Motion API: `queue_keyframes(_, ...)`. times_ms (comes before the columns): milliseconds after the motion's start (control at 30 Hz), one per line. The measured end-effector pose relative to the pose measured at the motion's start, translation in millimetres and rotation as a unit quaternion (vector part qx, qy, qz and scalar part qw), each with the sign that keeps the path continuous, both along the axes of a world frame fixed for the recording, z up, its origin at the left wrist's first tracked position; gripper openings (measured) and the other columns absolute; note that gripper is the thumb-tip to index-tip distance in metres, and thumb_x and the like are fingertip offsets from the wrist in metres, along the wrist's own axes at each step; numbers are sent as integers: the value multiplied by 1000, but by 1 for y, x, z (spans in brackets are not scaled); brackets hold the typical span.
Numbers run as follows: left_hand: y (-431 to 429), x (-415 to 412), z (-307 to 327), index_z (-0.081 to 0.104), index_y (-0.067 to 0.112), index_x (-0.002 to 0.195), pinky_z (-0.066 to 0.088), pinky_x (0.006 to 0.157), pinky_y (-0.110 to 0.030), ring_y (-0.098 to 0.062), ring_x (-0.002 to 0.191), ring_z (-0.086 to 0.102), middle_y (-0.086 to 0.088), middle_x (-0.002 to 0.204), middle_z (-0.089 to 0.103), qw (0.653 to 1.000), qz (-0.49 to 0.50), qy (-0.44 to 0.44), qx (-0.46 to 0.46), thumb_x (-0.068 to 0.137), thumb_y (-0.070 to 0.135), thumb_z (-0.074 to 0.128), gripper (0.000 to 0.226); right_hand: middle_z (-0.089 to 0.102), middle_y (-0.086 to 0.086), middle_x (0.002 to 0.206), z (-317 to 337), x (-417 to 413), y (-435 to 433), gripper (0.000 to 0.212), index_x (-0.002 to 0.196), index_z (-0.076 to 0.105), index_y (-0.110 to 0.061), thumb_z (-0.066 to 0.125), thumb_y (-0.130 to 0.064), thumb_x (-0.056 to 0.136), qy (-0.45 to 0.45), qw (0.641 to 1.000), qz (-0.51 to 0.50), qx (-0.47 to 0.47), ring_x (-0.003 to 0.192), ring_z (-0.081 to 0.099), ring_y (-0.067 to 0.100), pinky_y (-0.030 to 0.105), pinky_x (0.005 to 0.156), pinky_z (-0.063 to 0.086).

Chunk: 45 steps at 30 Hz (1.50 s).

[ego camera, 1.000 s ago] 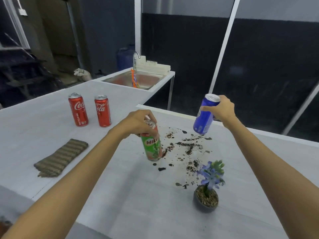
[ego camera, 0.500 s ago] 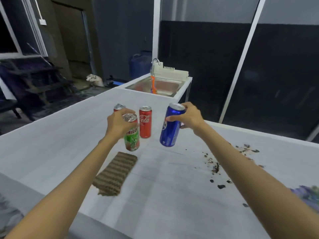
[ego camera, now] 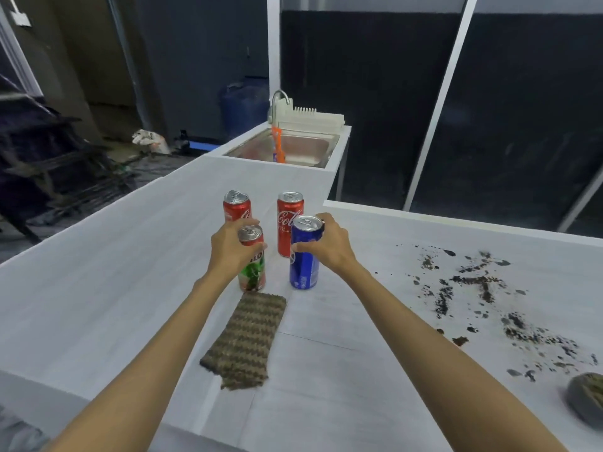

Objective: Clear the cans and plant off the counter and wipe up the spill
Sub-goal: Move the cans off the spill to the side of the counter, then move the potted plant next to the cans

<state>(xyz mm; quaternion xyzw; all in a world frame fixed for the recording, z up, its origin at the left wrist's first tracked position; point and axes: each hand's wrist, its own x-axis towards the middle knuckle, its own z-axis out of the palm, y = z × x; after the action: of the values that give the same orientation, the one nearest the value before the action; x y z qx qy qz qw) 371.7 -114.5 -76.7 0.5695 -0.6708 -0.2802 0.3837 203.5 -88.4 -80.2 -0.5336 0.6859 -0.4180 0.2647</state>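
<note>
Head view. Left hand wrapped around the top of the green can, fingers curled at its rim; can upright, its base at or just above the surface, contact cannot be told. Right hand gripping the blue can near its top, thumb on the near side; can upright, base low at the surface, contact likewise unclear. The two cans are side by side, green left, blue right, apart.

Two red cans stand upright just behind them, on the far side. Cloth, striped brown, lies flat near the held cans, its far edge just beside the green can's base.

Spill: dark crumbs scattered over the right part of the surface, well apart from the cans. Plant pot at the right edge, near side, cut off by the frame. Sink at the far end.
</note>
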Motion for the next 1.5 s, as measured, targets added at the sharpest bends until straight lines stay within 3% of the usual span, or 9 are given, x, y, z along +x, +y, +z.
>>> queue_keyframes(233, 24, -27, 6, 47, 23, 131, 9, 116, -45, -22, 140, 26, -3, 148, 35, 991, -11, -94, -98, 86, 26, 59, 46, 37, 9, 148, -7, -14, 41, 82, 141, 27, -19, 76, -22, 76, -49, 998, 3, 39, 134, 40, 26, 37, 100, 44)
queue_keyframes(400, 96, -83, 6, 48, 20, 129, 25, 115, -42, -23, 133, 35, -2, 143, 41, 984, -127, -18, -123, 90, 21, 54, 39, 60, 2, 122, -18, -66, 149, 45, 121, 55, -15, 72, -20, 80, -77, 996, -25, 22, 116, 57, 18, 19, 84, 45)
queue_keyframes(600, 184, -148, -52, 36, 22, 138, -3, 117, -31, -11, 145, 11, 2, 151, 31, 968, -243, -46, -38, 94, 25, 44, 45, 70, 0, 97, -45, -123, 299, 18, 92, 65, -9, 74, -17, 78, -101, 972, -205, -50, 95, 65, 11, 4, 67, 49)
queue_keyframes(767, 226, -172, -85, 21, 21, 146, -7, 117, -32, -11, 146, 1, 3, 156, 16, 955, -261, -138, -20, 97, 33, 34, 52, 46, 10, 115, -62, -170, 358, 60, 113, 46, -11, 83, -21, 67, -48, 898, -424, -110, 106, 50, 25, 30, 86, 45)
queue_keyframes(900, 239, -166, -102, 9, 17, 148, -8, 117, -33, -12, 145, -6, 2, 158, 3, 945, -251, -209, -20, 98, 37, 26, 56, 28, 11, 146, -69, -197, 343, 102, 144, 24, -14, 84, -29, 64, -60, 939, -336, -49, 132, 35, 25, 38, 107, 36)
queue_keyframes(1033, 230, -141, -106, 6, 14, 148, -6, 118, -33, -13, 145, -7, 1, 158, 0, 945, -212, -249, -14, 98, 37, 23, 57, 53, 11, 129, -80, -204, 323, 74, 132, 47, -11, 78, -33, 69, -7, 957, -288, -24, 119, 53, 28, 34, 96, 43)
queue_keyframes(1267, 189, -65, -114, 6, 14, 148, -6, 117, -33, -14, 146, -6, -1, 158, 0, 940, -135, -314, -6, 98, 40, 19, 57, 61, 3, 103, -58, -157, 277, 42, 112, 59, -12, 77, -18, 74, -20, 981, -185, -60, 93, 57, 19, 21, 77, 44)
queue_keyframes(1400, 174, -33, -119, 6, 15, 148, -6, 116, -29, -12, 145, -4, 1, 158, 1, 932, -142, -333, -10, 96, 47, 15, 61, 60, 4, 108, -51, -110, 232, 54, 121, 56, -8, 78, -21, 74, -33, 991, -113, -71, 97, 56, 17, 23, 81, 40)
queue_keyframes(1500, 171, -27, -126, 8, 18, 147, -6, 114, -25, -10, 145, 0, 5, 157, 4, 931, -143, -333, -44, 70, 73, -18, 99, 62, 5, 109, -56, -76, 197, 53, 119, 56, -10, 78, -21, 73, -47, 994, -71, -69, 98, 58, 19, 22, 80, 40)
